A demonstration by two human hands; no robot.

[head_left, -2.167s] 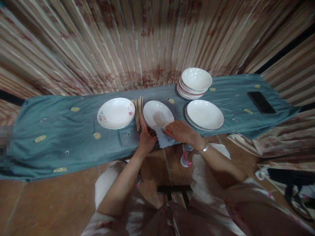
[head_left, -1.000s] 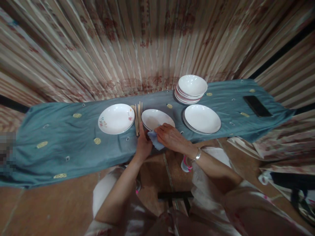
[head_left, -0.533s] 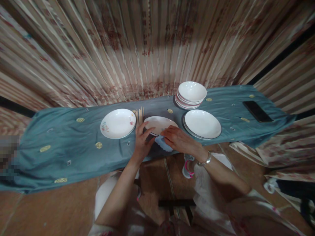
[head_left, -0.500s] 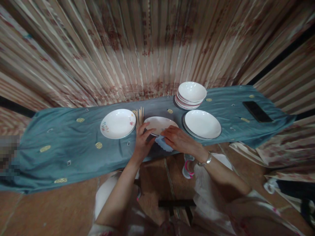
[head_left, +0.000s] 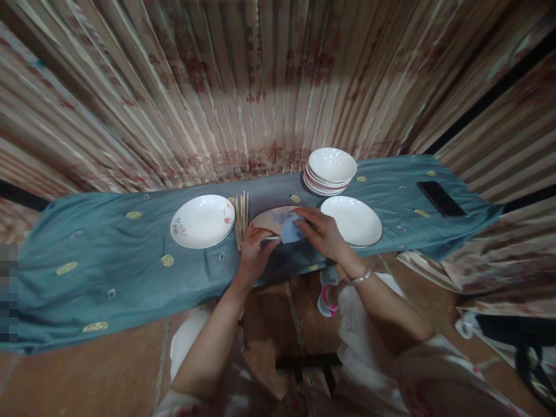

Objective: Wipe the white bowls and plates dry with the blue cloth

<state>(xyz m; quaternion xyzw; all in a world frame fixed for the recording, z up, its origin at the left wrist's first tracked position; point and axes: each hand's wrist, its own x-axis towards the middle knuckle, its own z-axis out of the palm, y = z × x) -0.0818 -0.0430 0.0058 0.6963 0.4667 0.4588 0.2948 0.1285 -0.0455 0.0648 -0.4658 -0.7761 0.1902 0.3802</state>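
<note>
In front of me a white plate (head_left: pixel 266 218) is tilted up at its near edge. My left hand (head_left: pixel 255 253) is closed on the near left of its rim, thumb and fingers pinching it. A light blue cloth (head_left: pixel 290 229) lies over the right part of the plate, gripped by my right hand (head_left: pixel 320 230), whose fingers press it over the rim. Several wooden chopsticks (head_left: pixel 241 217) lie just left of the plate. Further left rests a white plate with a floral pattern (head_left: pixel 203 221). To the right, partly behind my right hand, is another white plate (head_left: pixel 357 221).
A stack of white bowls (head_left: pixel 332 168) stands at the back. A black phone (head_left: pixel 441 198) lies toward the right end of the table with its blue-green cloth (head_left: pixel 130 255). Curtains (head_left: pixel 260 87) hang behind, and a dark stool edge (head_left: pixel 308 362) shows below.
The near edge of the held plate has been raised. My right hand has brought the blue cloth from below the near rim up onto the plate. The view has shifted slightly.
</note>
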